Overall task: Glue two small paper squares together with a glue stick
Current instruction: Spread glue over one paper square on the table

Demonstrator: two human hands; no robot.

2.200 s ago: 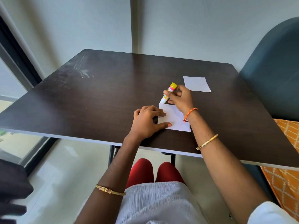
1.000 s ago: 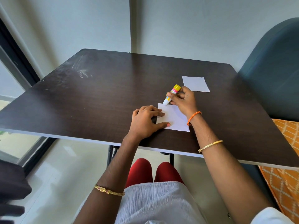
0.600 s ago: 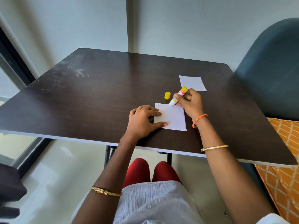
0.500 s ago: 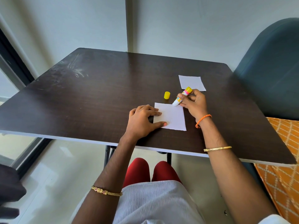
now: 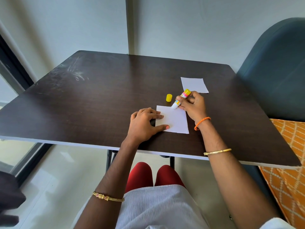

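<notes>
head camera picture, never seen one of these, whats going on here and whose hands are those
There is no machine: the camera sits on a person's head, looking down at their own two hands over a dark table. The left hand lies flat, pinning the near paper square. The right hand holds an uncapped glue stick, tip down at that square's far edge. Its yellow cap stands close by. A second paper square waits farther back. Nothing is stuck together yet.

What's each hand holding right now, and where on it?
Right hand grips the glue stick around its middle. Left hand pins the near paper square by its left edge.
</notes>
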